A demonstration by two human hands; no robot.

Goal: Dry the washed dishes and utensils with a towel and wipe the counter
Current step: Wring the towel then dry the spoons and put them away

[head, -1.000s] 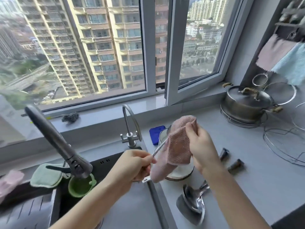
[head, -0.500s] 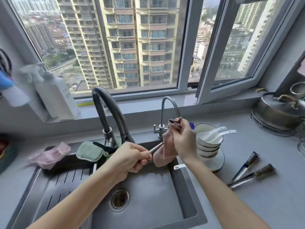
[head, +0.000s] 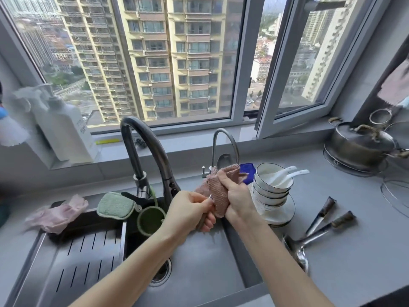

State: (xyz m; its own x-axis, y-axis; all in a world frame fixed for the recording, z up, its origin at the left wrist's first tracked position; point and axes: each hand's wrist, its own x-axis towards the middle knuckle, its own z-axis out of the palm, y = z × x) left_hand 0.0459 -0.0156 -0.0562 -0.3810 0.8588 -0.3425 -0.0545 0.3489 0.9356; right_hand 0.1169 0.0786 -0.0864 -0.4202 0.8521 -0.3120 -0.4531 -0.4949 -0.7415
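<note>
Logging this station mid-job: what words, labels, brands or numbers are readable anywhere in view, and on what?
White pump bottle on the sill: small dark print down its front, too blurred to read.
Pink towel, spoon, bowls, pot: no text visible.

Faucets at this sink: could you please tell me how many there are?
2: a tall dark arched faucet at the sink's back edge, and a slim chrome gooseneck faucet right of it.
</note>
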